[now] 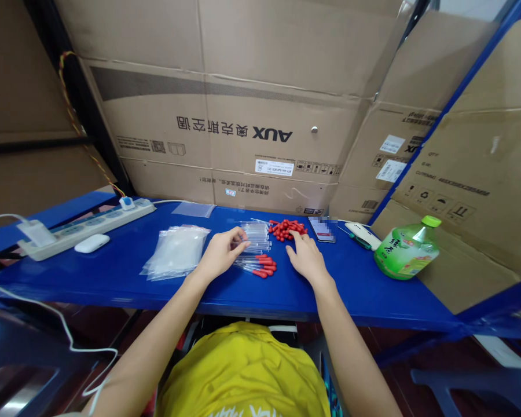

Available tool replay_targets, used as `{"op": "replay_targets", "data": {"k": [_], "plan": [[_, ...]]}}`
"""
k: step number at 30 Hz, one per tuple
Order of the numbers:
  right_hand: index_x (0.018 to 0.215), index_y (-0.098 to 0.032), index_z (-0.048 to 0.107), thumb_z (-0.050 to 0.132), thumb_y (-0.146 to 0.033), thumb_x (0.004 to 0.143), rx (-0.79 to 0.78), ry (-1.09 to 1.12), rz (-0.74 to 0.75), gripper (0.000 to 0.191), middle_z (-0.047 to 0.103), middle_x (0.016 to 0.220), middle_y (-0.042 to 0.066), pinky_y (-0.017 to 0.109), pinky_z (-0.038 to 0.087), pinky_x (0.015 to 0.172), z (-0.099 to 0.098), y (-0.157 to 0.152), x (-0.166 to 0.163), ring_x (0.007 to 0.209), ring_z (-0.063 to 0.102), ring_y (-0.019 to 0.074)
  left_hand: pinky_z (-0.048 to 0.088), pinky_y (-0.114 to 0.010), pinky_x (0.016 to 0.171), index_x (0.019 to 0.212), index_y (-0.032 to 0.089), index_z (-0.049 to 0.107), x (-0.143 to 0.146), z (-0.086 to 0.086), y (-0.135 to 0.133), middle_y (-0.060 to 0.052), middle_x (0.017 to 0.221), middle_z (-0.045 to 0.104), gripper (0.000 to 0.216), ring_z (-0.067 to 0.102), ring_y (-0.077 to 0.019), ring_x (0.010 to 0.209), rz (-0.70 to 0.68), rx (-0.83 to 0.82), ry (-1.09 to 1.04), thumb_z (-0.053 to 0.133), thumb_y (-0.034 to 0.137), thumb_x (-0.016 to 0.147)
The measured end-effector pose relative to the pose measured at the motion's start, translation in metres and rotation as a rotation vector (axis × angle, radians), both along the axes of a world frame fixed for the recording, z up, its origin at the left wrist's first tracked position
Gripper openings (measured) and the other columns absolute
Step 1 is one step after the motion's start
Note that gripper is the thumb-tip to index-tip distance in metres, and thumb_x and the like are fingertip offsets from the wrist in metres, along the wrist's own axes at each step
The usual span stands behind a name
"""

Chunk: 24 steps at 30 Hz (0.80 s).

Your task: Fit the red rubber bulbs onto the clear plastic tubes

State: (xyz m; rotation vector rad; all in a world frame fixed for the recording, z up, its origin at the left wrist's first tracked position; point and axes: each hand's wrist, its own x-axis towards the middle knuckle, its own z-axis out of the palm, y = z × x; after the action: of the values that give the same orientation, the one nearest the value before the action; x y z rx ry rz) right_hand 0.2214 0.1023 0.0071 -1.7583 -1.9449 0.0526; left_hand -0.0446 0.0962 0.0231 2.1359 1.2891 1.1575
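My left hand (223,252) rests on the blue shelf (113,272) with its fingertips pinched at the end of a bundle of clear glass tubes (255,236). Several tubes fitted with red rubber bulbs (260,266) lie just in front of that bundle. My right hand (306,258) lies flat on the shelf with fingers stretched, its fingertips close to a pile of loose red bulbs (286,229). A stack of clear plastic bags (176,250) sits left of my left hand.
A white power strip (87,226) with a plugged charger (35,233) and a white earbud case (92,242) lie at the left. A phone (322,228), a white utility knife (362,234) and a green drink bottle (408,248) lie at the right. Cardboard boxes (226,133) wall the back.
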Motion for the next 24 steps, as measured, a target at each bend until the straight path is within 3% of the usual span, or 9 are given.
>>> {"op": "replay_targets", "data": {"k": [5, 9, 15, 20, 24], "plan": [[0.153, -0.02, 0.043, 0.05, -0.03, 0.098, -0.086, 0.015, -0.073, 0.057, 0.061, 0.129, 0.021, 0.052, 0.047, 0.098, 0.001, 0.005, 0.013, 0.121, 0.055, 0.0392, 0.04, -0.024, 0.064, 0.087, 0.016, 0.075, 0.003, 0.01, -0.004, -0.001, 0.074, 0.065, 0.03, 0.055, -0.0132, 0.068, -0.051, -0.216, -0.406, 0.079, 0.045, 0.082], [0.155, -0.023, 0.041, 0.049, -0.031, 0.098, -0.026, 0.057, -0.07, 0.058, 0.05, 0.141, 0.019, 0.051, 0.044, 0.105, 0.005, 0.007, 0.018, 0.132, 0.049, 0.0377, 0.036, -0.021, 0.057, 0.094, 0.015, 0.075, 0.003, 0.017, -0.008, 0.0, 0.069, 0.057, 0.036, 0.047, -0.0097, 0.062, -0.062, -0.31, -0.642, 0.072, 0.05, 0.088], [0.158, -0.019, 0.034, 0.051, -0.032, 0.096, -0.066, 0.061, -0.002, 0.065, 0.027, 0.166, 0.017, 0.054, 0.034, 0.117, -0.005, 0.011, 0.018, 0.149, 0.033, 0.0369, 0.023, -0.017, 0.044, 0.091, 0.018, 0.056, 0.01, 0.024, -0.011, -0.002, 0.086, 0.062, 0.029, 0.043, -0.0058, 0.053, -0.178, -0.544, -1.007, 0.074, 0.041, 0.087], [0.163, -0.016, 0.023, 0.05, -0.031, 0.097, -0.09, 0.055, 0.014, 0.073, 0.03, 0.166, 0.018, 0.054, 0.034, 0.116, -0.009, 0.014, 0.019, 0.15, 0.031, 0.0367, 0.027, -0.02, 0.042, 0.077, 0.02, 0.039, 0.021, 0.026, -0.015, 0.003, 0.07, 0.043, 0.042, 0.032, -0.0059, 0.046, -0.41, -0.78, -1.28, 0.057, 0.053, 0.095], [0.164, -0.013, 0.021, 0.049, -0.032, 0.098, -0.113, 0.04, 0.022, 0.074, 0.038, 0.162, 0.017, 0.053, 0.037, 0.114, -0.006, 0.013, 0.021, 0.142, 0.04, 0.0376, 0.024, -0.02, 0.042, 0.073, 0.021, 0.029, 0.026, 0.023, -0.018, 0.005, 0.068, 0.032, 0.044, 0.022, -0.0058, 0.044, -0.467, -0.806, -1.313, 0.044, 0.051, 0.101]]}}
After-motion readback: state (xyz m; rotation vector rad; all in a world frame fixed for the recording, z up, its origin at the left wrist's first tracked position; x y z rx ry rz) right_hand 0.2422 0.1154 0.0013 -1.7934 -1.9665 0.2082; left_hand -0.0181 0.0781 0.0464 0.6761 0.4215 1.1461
